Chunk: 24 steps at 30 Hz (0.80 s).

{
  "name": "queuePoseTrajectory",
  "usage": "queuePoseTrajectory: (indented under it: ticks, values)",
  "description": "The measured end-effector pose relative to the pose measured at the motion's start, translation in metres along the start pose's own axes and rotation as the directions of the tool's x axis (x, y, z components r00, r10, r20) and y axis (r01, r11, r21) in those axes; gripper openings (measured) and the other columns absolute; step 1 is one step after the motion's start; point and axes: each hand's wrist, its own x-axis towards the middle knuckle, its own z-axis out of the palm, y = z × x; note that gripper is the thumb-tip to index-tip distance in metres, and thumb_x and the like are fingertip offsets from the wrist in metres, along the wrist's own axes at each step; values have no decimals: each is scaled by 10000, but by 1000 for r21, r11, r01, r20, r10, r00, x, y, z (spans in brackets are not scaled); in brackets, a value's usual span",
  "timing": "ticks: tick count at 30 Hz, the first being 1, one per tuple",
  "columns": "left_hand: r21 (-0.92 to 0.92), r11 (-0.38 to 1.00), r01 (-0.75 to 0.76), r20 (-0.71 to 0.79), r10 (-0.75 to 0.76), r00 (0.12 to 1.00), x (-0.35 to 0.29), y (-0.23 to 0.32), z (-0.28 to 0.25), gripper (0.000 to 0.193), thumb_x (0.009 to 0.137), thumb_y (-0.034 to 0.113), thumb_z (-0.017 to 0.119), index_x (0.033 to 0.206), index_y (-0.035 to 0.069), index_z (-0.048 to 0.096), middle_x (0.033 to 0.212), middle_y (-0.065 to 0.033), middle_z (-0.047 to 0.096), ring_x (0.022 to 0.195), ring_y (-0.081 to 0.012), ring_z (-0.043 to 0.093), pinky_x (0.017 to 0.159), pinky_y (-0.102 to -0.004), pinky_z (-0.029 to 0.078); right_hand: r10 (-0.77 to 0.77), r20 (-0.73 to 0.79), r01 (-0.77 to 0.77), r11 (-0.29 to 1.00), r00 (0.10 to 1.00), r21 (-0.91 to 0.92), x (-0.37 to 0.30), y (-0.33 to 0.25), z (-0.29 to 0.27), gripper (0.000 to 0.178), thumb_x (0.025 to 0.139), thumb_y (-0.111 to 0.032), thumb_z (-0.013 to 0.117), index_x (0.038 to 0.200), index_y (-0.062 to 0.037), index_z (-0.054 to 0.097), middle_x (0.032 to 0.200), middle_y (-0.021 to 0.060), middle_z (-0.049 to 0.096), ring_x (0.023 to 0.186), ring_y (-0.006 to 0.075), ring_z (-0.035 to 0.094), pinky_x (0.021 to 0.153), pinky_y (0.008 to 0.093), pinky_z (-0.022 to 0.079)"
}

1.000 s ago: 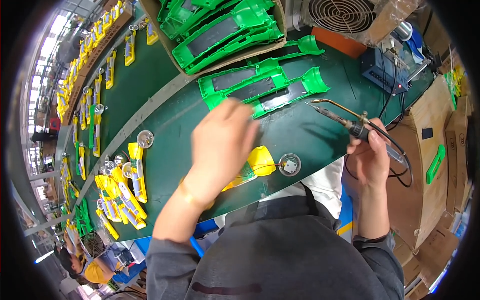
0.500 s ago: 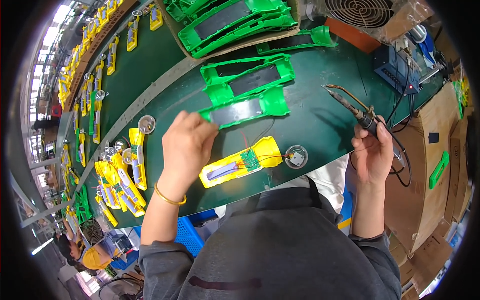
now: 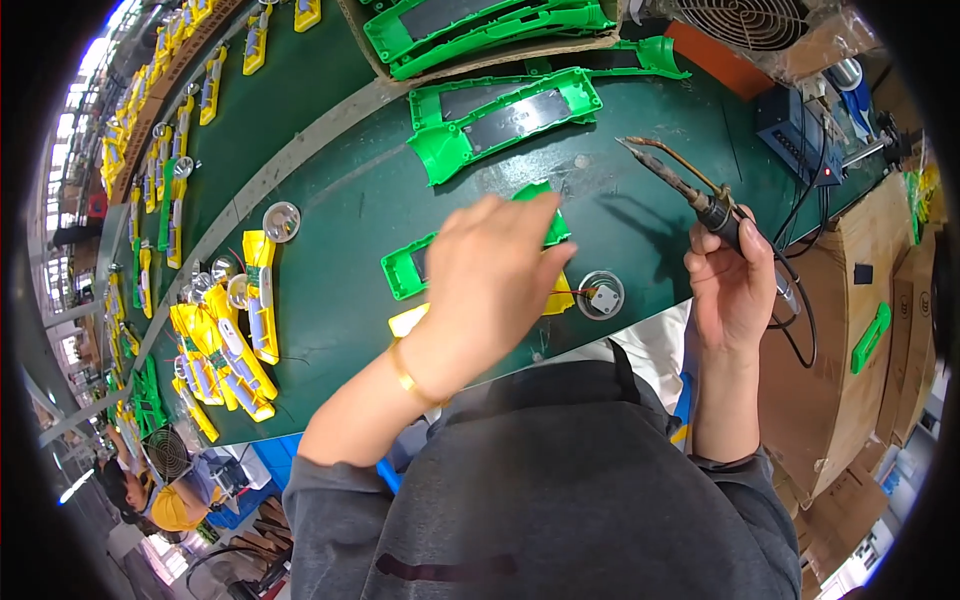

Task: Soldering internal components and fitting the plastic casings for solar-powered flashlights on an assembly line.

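Observation:
My left hand (image 3: 490, 270) is slightly blurred over a green plastic casing half (image 3: 405, 272), thumb and forefinger apart around its flared end. Whether they touch the casing I cannot tell. Under the hand and wrist lies a yellow casing half (image 3: 408, 320), mostly covered; its circuit board and battery are hidden. Red wires lead from it to a round clear lamp cup (image 3: 601, 296) with a white back, lying at its right. On the right, my right hand (image 3: 733, 275) is closed around a soldering iron (image 3: 712, 212), raised with its tip pointing up and left.
Several green casing halves (image 3: 520, 120) lie ahead, before a cardboard box (image 3: 375, 50) full of more. Yellow casings with batteries (image 3: 225, 350) are heaped at left. A blue soldering station (image 3: 790, 135) stands far right, its cable running to the iron. Cartons (image 3: 835, 330) stand at right.
My left hand has swept right, across the yellow casing. One green casing half has come nearer, away from the others, and now lies against the yellow one. The soldering iron has shifted slightly left and up.

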Motion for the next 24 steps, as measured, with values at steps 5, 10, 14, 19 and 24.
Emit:
queuePoseTrajectory:
  ticks: [5,10,14,19,24]
  values:
    - [-141,973,-182,-31,180,983,7,0,16,179,677,22,686,851,46,649,755,-86,630,723,-247,593,671,-319,453,-3,24,2,1000,1000,13,2,0,3,243,888,-195,496,1029,-1,529,797,81,545,737,154,485,584,267,458]
    - [-231,957,-177,-202,130,971,-20,-12,-6,199,672,-8,683,862,48,660,796,-81,639,773,-231,615,702,-328,463,72,20,-71,997,997,-36,16,18,18,225,879,-199,504,996,-9,530,816,79,569,731,139,526,613,270,484]
    - [-854,439,280,-42,-594,803,-33,10,-13,179,706,-68,666,876,-12,653,833,-107,652,810,-214,629,728,-323,485,135,124,-130,990,983,-46,29,38,40,188,882,-197,497,943,-22,531,817,67,578,731,130,553,642,273,488]
    - [-232,938,259,-409,-335,849,-72,-14,-27,131,719,-52,673,839,-6,654,774,-87,631,782,-191,577,795,-310,453,122,217,-99,988,968,-116,37,49,58,165,882,-191,503,916,-34,542,829,66,594,759,131,562,746,302,472]
    - [-480,722,498,-338,-676,655,-89,-30,-15,90,751,-41,658,833,-5,647,777,-63,612,773,-136,562,745,-264,447,256,293,-234,966,921,-106,59,73,80,138,863,-143,571,946,-33,567,866,68,609,793,144,584,795,313,474]
